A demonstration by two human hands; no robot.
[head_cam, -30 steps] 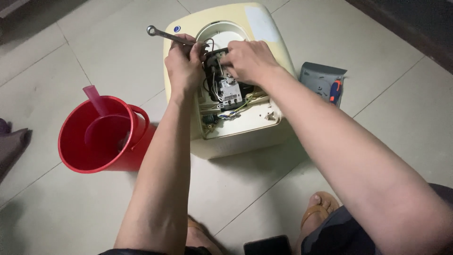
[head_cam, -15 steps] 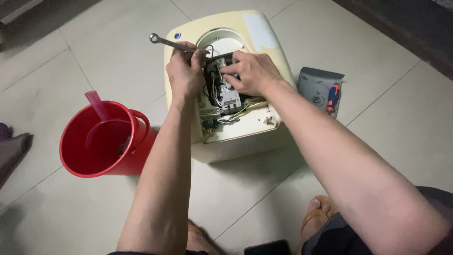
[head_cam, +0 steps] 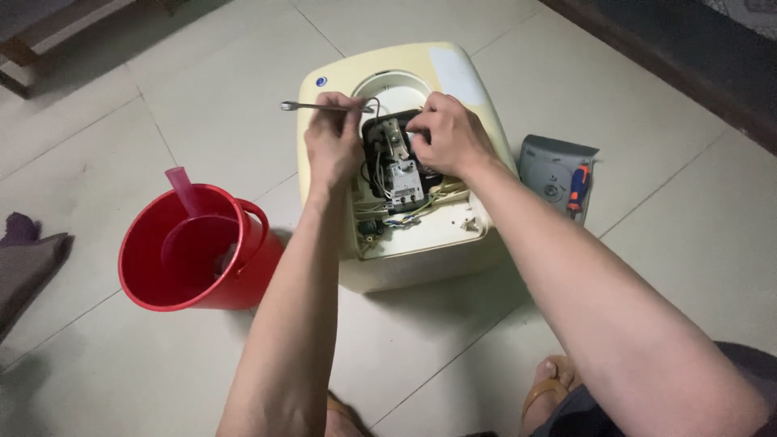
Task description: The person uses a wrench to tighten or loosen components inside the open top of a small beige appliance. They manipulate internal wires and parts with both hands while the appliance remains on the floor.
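Cover was already off: the left hand (head_cam: 333,146) pinched a slim steel spanner (head_cam: 324,106) over the cream water heater's (head_cam: 477,121) exposed wiring block (head_cam: 398,174); the right hand (head_cam: 447,136) pressed closed beside it, fasteners seemingly unfinished.

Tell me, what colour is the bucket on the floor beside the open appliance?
The bucket is bright red, seen clearly in the head view.

Both forearms reach forward, left hand (head_cam: 334,146) fisted with fingers pinched, right hand (head_cam: 450,133) curled palm-down.
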